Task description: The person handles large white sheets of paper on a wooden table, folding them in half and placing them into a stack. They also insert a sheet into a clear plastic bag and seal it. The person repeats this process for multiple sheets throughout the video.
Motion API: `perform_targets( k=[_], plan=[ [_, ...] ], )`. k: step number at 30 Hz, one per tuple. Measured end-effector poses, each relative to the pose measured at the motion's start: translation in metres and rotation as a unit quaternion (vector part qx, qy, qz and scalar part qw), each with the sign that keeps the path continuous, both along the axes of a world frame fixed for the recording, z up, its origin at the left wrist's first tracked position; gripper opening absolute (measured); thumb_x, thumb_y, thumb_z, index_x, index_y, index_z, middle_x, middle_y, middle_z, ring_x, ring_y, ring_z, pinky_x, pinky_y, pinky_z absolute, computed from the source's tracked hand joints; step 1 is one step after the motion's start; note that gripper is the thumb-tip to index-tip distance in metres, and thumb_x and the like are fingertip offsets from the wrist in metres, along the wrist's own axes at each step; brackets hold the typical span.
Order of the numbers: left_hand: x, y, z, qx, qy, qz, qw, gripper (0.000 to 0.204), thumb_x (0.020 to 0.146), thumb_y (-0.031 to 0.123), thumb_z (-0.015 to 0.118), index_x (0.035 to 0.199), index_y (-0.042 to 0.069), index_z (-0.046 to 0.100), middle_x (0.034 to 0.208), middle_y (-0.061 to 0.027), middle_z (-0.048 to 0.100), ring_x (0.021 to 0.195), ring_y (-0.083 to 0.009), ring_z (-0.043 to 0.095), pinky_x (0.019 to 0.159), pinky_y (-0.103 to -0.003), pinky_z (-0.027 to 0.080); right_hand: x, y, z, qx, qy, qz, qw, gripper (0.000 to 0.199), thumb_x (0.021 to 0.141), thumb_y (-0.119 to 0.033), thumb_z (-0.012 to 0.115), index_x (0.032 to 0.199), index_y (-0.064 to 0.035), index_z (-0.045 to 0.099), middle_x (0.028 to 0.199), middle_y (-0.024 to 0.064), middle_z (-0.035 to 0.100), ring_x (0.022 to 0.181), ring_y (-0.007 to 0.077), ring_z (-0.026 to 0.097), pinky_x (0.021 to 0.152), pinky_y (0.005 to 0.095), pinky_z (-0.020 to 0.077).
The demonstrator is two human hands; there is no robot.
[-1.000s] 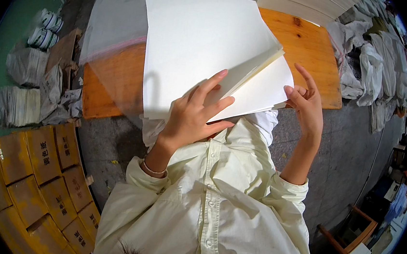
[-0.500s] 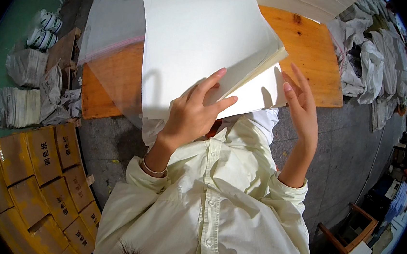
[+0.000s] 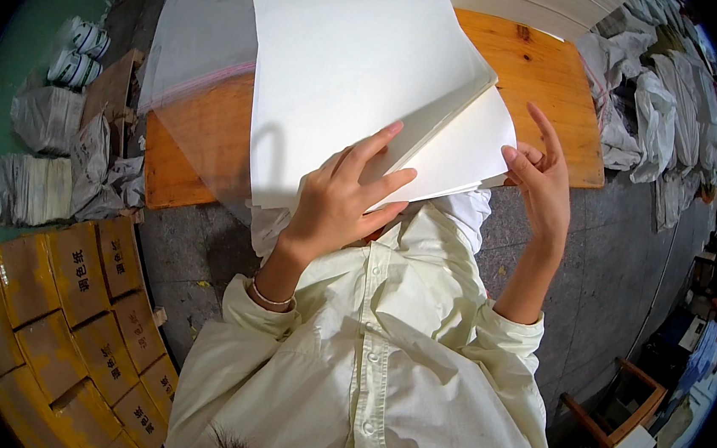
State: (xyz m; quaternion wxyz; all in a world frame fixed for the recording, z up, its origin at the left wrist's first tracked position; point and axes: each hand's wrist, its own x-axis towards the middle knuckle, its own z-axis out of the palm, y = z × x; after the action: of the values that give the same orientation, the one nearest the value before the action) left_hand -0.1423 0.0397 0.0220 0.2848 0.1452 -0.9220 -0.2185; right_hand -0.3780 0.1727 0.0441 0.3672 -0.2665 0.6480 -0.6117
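A stack of large white paper sheets point(image 3: 355, 70) lies on the wooden table in front of me. My left hand point(image 3: 340, 192) grips the near edge of the upper sheets, which are bent up and back at the near right corner. Its fingers are apart, some over the fold. Beneath that fold, the lower sheets point(image 3: 467, 148) are exposed. My right hand point(image 3: 541, 184) pinches the right corner of these lower sheets between thumb and a bent finger, the index finger pointing up. How many sheets each hand holds is hidden.
The orange-brown wooden table point(image 3: 549, 96) carries clear plastic film point(image 3: 200, 39) at left and a thick paper stack point(image 3: 540, 5) at the back. Taped cardboard boxes point(image 3: 80, 285) stand at lower left. Cloth or sacks point(image 3: 663, 106) are heaped at right, above a wooden chair point(image 3: 614, 417).
My right hand has closed its thumb and finger on the lower sheets' corner; before, it was apart from the paper. The folded upper edge has shifted slightly left, exposing more of the lower sheets.
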Motion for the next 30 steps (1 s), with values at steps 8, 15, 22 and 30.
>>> perform_targets(
  k=[8,15,22,30],
  plan=[
    [-0.003,-0.001,-0.007,-0.024,0.041,-0.002,0.999,0.043,0.07,0.002,0.067,0.108,0.023,0.068,0.131,-0.0148,0.047,0.097,-0.0244,0.064,0.076,-0.032,0.056,0.004,-0.008,-0.013,-0.003,0.081,-0.039,0.996,0.054,0.092,-0.017,0.057,0.139,-0.0023,0.034,0.119,0.0258,0.055,0.107,0.0227,0.057,0.088,0.0312,0.0467],
    [-0.003,-0.003,-0.006,-0.047,0.044,-0.018,0.998,0.037,0.07,0.007,0.07,0.104,0.021,0.069,0.133,-0.0162,0.045,0.098,-0.0247,0.064,0.075,-0.032,0.056,0.014,-0.004,-0.004,-0.003,0.062,-0.012,0.998,0.059,0.089,-0.015,0.061,0.14,-0.0031,0.033,0.123,0.0266,0.053,0.108,0.0208,0.056,0.088,0.0293,0.0449],
    [-0.001,-0.001,-0.002,-0.01,0.023,-0.022,0.999,0.049,0.057,0.029,0.084,0.102,0.019,0.067,0.135,-0.0155,0.043,0.098,-0.0242,0.063,0.077,-0.033,0.056,0.012,-0.006,0.013,-0.016,0.061,-0.007,0.998,0.077,0.075,-0.002,0.072,0.14,-0.0045,0.031,0.115,0.0211,0.059,0.087,0.0131,0.063,0.068,0.0215,0.05],
    [0.0,-0.002,-0.006,-0.009,0.031,-0.014,0.999,0.048,0.057,0.024,0.084,0.102,0.02,0.067,0.135,-0.0143,0.043,0.097,-0.0241,0.063,0.076,-0.033,0.056,0.004,-0.011,0.001,-0.014,-0.007,-0.019,1.0,0.085,0.07,-0.002,0.076,0.14,-0.0005,0.028,0.107,0.0179,0.061,0.083,0.0142,0.064,0.068,0.0244,0.0531]
  ],
)
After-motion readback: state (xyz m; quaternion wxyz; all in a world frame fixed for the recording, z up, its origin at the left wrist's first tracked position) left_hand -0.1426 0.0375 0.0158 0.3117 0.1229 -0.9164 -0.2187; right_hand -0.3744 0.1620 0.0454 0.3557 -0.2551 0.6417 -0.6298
